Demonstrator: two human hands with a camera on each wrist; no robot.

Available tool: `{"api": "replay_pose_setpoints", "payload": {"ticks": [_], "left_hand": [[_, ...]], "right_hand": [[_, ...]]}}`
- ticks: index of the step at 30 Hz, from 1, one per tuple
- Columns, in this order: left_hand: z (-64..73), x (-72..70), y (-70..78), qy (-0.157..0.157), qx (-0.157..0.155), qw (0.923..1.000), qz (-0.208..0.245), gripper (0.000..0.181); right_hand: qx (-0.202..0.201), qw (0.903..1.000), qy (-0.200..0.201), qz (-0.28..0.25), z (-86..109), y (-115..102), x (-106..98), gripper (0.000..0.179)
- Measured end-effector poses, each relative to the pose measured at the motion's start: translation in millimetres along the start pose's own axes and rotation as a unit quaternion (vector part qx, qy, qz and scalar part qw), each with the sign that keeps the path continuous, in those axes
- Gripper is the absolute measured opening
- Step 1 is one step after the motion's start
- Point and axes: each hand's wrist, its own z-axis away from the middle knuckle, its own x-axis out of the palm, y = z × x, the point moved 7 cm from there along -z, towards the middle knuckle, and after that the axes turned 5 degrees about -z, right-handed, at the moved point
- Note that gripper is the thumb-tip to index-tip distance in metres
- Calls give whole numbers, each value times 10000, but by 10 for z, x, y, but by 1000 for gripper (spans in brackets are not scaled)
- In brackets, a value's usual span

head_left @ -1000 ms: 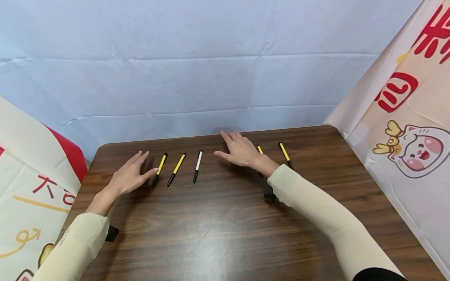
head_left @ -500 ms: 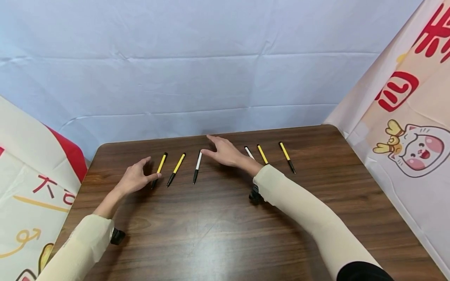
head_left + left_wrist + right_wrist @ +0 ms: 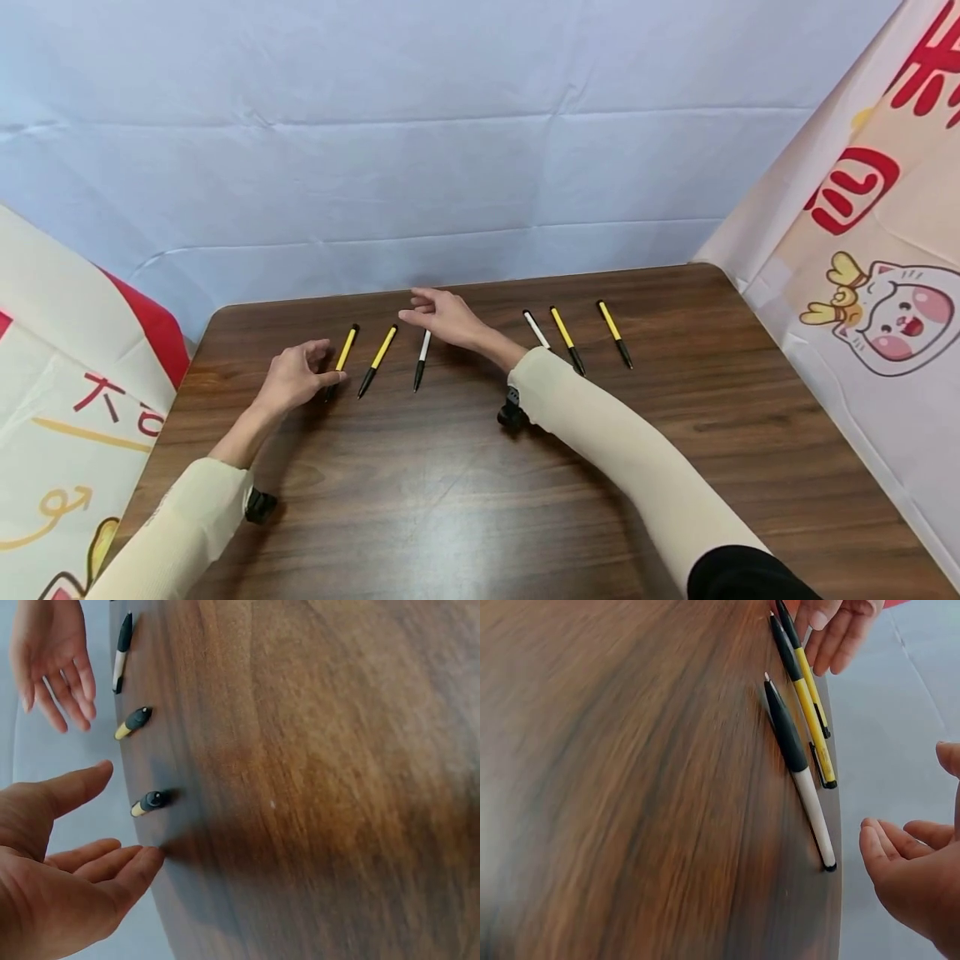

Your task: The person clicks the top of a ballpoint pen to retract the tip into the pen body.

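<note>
In the head view my left hand [image 3: 294, 375] is at the leftmost yellow-and-black pen [image 3: 347, 345], its thumb overlapping the lower part. The left wrist view shows the thumb and fingers parted, with that pen [image 3: 150, 802] beyond the gap. My right hand [image 3: 447, 318] hovers over the cap end of a white-and-black pen [image 3: 422, 362] and holds nothing. Its fingertips point towards the second yellow-and-black pen [image 3: 377, 360]. In the right wrist view the white-and-black pen [image 3: 802, 780] lies on the table, apart from the loosely bent fingers [image 3: 900, 844].
Farther right on the brown wooden table [image 3: 420, 483] lie another white-and-black pen [image 3: 536, 327] and two yellow-and-black pens, one [image 3: 566, 337] near it and one [image 3: 615, 333] beyond. A pale cloth [image 3: 420, 183] hangs behind the table's back edge, with printed cloths at both sides.
My right hand has moved left from the table's middle to above the white-and-black pen, uncovering the pens on the right. My left hand has shifted right, its fingers drawing in beside the leftmost pen.
</note>
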Motion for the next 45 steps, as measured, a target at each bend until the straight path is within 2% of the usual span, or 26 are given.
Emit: {"api": "replay_pose_setpoints", "payload": {"ticks": [14,28,32,36,40,45], "left_hand": [[41,73,5,150,-114,9991,379,65],[-15,87,-7,727,-65,9970,-250,50],[-17,94,-14,818,-170,9960,-321,43],[-26,95,-35,865,-310,9951,-356,37],[-37,105,-66,853,-412,9950,-308,33],[-45,121,-92,848,-453,9949,-297,31]], "right_hand": [[524,9933,-28,-1034,-227,2,371,69],[709,9855,-333,-1507,-393,-80,760,68],[701,9888,-410,-1251,-422,-104,829,67],[615,9963,-415,-429,-466,-153,873,63],[522,9971,-493,250,-492,-209,915,60],[469,9964,-595,376,-504,-236,977,59]]}}
